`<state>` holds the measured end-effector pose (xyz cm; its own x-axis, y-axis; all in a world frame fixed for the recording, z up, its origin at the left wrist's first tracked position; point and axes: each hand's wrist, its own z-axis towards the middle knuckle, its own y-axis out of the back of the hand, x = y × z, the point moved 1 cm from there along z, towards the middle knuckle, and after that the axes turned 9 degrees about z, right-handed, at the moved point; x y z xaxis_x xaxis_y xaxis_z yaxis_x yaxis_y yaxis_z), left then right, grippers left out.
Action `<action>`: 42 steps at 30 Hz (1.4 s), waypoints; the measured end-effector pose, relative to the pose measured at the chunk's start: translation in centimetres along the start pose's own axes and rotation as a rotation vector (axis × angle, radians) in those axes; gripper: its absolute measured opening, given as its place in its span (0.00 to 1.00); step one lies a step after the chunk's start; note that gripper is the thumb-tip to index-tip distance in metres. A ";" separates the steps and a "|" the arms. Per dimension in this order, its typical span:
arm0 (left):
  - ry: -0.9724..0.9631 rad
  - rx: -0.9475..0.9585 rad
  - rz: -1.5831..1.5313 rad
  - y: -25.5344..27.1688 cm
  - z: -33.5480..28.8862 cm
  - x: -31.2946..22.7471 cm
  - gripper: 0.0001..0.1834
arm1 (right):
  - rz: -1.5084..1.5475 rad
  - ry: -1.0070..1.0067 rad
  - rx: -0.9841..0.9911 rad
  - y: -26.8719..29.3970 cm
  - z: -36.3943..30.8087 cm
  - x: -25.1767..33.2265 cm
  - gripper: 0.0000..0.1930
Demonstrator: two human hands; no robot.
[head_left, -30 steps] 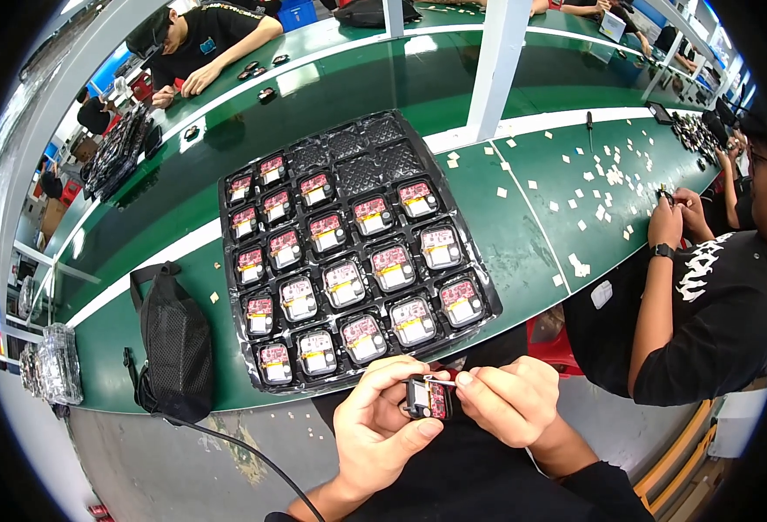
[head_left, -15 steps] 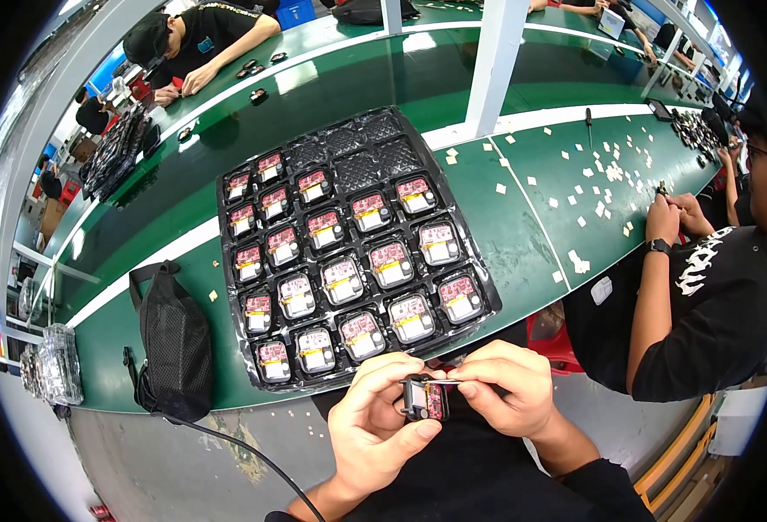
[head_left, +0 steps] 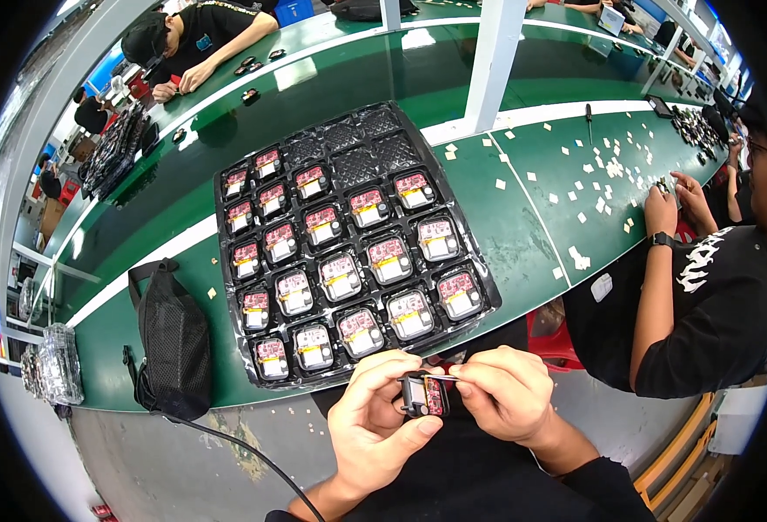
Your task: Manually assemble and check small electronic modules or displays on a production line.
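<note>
The left hand (head_left: 370, 426) has its thumb and fingers curled around the sides of a small black square plastic gadget with a red circuit board inside (head_left: 436, 398), pinching it. The gadget is held up off the table, just in front of the near right part of the big black plastic tray (head_left: 355, 165). The right hand (head_left: 509, 396) pinches a thin pale stick-shaped tool (head_left: 442, 377) between thumb and finger, and the tool's tip is at the far side of the gadget; I cannot tell if it is touching. The tray lies on the long shiny green table (head_left: 527, 287). Many of its pockets hold square black gadgets with red boards and silvery blocks (head_left: 388, 259), and a few pockets at the far side hold nothing. On the left of the tray lies a black mesh bag (head_left: 174, 344). Over on the right, lots of tiny pale square bits (head_left: 614, 165) are spread about, with a dark thin screwdriver (head_left: 589, 117) near them at the far side. A person in a black shirt (head_left: 705, 313) sits on the right.
</note>
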<state>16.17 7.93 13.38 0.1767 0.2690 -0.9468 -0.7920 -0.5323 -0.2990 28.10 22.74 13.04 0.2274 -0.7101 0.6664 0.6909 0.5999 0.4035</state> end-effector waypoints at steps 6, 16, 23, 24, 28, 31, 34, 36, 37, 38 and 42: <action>-0.005 -0.018 0.019 -0.1 0.1 0.0 0.32 | -0.109 0.064 -0.031 -0.3 -0.2 0.3 0.11; -0.134 -0.132 0.011 0.6 0.9 -1.7 0.33 | -0.051 -0.008 -0.145 1.7 1.0 -1.2 0.10; -0.281 -0.139 0.298 3.1 5.9 -6.3 0.33 | 0.171 -0.398 -0.501 2.9 1.3 -10.0 0.07; -0.335 -0.161 0.365 3.4 7.1 -6.4 0.32 | 0.223 -0.455 -0.512 2.7 0.9 -11.1 0.07; -0.312 -0.227 0.748 5.5 13.8 -7.2 0.19 | 0.273 -0.576 -0.508 1.8 -0.4 -13.9 0.08; -0.275 -0.193 1.044 7.8 19.3 -6.7 0.14 | 0.167 -0.513 -0.481 1.8 -0.3 -13.4 0.07; -0.282 -0.190 1.388 8.9 22.9 -6.2 0.15 | 0.072 -0.492 -0.448 1.7 0.3 -12.6 0.06; -0.281 -0.186 1.473 9.2 24.2 -5.8 0.14 | 0.063 -0.481 -0.451 1.8 0.1 -12.6 0.06; -0.246 -0.169 1.502 9.4 24.5 -5.5 0.14 | 0.059 -0.478 -0.460 1.8 0.1 -12.6 0.06; -0.208 -0.155 1.531 9.6 24.7 -5.3 0.15 | 0.061 -0.476 -0.452 1.7 0.2 -12.6 0.06; -0.180 -0.052 1.590 8.8 24.1 -5.6 0.19 | 0.041 -0.474 -0.433 1.9 0.1 -12.3 0.06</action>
<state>-5.90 21.05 18.95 -0.8406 -0.4745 -0.2612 -0.0750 -0.3757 0.9237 26.58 32.65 5.66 -0.0001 -0.3907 0.9205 0.9252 0.3493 0.1483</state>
